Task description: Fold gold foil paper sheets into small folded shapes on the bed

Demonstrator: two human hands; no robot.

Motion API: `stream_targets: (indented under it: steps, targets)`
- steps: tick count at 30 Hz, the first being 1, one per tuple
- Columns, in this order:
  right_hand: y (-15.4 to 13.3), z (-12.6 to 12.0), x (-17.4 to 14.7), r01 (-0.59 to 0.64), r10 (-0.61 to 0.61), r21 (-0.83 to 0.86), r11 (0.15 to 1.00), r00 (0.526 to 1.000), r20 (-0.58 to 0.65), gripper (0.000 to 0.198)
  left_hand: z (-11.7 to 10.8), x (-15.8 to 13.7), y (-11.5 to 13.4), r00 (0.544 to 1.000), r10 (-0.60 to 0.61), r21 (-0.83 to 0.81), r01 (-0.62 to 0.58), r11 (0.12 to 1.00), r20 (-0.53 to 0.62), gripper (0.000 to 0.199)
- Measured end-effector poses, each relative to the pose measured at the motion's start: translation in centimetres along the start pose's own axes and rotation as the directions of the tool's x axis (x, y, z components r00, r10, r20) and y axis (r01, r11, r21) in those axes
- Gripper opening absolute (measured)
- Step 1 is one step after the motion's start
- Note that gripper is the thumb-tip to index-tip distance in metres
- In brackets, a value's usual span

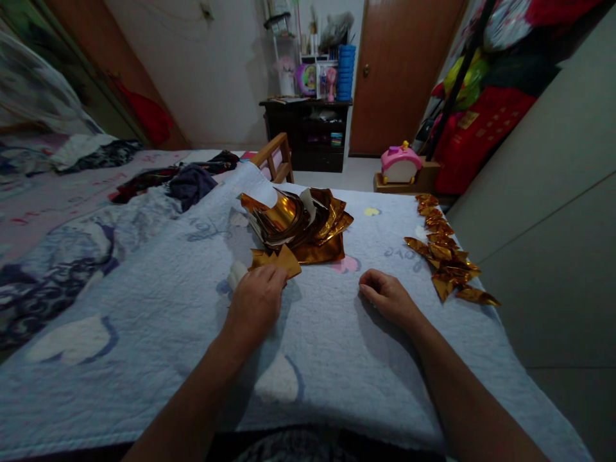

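My left hand is closed on a gold paper sheet just in front of a loose pile of shiny gold foil paper, some sheets curled with pale backs. Under and beside that hand shows something whitish, partly hidden. Over to the right, my right hand rests above the bed cover with its fingers curled together; whether anything small is in them is hidden. Folded gold paper pieces lie in a row near the right edge.
A light blue quilted cover with heart prints spreads under everything. Clothes lie at the left. Beyond the far edge stand a wooden chair, a dark cabinet and a pink toy on a box.
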State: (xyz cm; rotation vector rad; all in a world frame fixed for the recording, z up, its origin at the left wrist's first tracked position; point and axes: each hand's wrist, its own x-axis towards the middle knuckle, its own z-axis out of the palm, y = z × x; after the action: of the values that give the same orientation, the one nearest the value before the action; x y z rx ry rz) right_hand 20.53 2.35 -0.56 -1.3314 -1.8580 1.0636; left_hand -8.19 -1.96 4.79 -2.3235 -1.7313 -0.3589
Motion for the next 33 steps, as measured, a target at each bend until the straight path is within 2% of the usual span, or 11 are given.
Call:
stream_targets:
  steps: [4, 7, 8, 10, 13, 16, 21, 23, 25, 28, 33]
  targets:
    - [-0.1, 0.0, -0.1, -0.013, 0.012, 0.047, 0.999, 1.000, 0.019, 0.011, -1.0, -0.1, 0.8, 0.981, 0.071, -0.159, -0.100, 0.982, -0.179, 0.021]
    - [-0.2, -0.2, -0.1, -0.030, 0.026, 0.125, 0.992, 0.999, 0.038, 0.012, -1.8, -0.2, 1.9, 0.962, 0.064, -0.340, -0.156, 0.927, -0.265, 0.023]
    - [-0.3, -0.2, -0.1, -0.037, 0.030, 0.161, 0.986, 0.999, 0.044, 0.013, -2.0, -0.2, 2.4, 0.967, 0.028, -0.414, -0.135, 0.900, -0.254, 0.022]
    - [-0.4, -0.2, -0.2, -0.043, 0.027, 0.267, 0.963, 0.998, 0.063, 0.017, -2.3, -0.1, 3.5, 0.988, -0.064, -0.577, -0.029, 0.816, -0.141, 0.021]
    - [-0.5, -0.2, -0.4, -0.065, -0.017, 0.488, 0.870, 0.987, 0.163, 0.042, -2.0, 0.3, 5.1, 0.982, -0.184, -0.786, 0.084, 0.612, -0.039, 0.018]
    - [-0.7, -0.1, -0.7, -0.132, -0.047, 0.621, 0.772, 0.964, 0.264, 0.059, -0.9, 1.0, 6.4, 0.965, -0.262, -0.905, 0.118, 0.408, 0.008, 0.017]
    - [-1.3, -0.6, -1.2, -0.181, -0.027, 0.735, 0.654, 0.965, 0.261, 0.040, 0.8, 2.6, 7.3, 0.949, -0.302, -0.955, 0.172, 0.243, 0.094, 0.017]
    - [-1.4, -0.8, -1.3, -0.155, -0.069, 0.774, 0.614, 0.966, 0.248, 0.045, 1.3, 3.2, 7.5, 0.937, -0.330, -0.959, 0.193, 0.208, 0.118, 0.018]
    - [-1.4, -0.9, -1.2, -0.124, -0.067, 0.769, 0.627, 0.975, 0.212, 0.045, 1.7, 3.7, 7.6, 0.929, -0.340, -0.967, 0.207, 0.149, 0.146, 0.021]
    - [-0.8, -0.6, -0.7, -0.140, 0.050, 0.737, 0.661, 0.988, 0.143, 0.036, 2.3, 4.2, 7.9, 0.930, -0.304, -0.971, 0.233, 0.047, 0.209, 0.024]
    - [-0.2, -0.4, -0.2, -0.156, 0.164, 0.746, 0.647, 0.984, 0.064, 0.039, 3.5, 4.6, 8.4, 0.931, -0.126, -0.936, 0.325, -0.135, 0.341, 0.035]
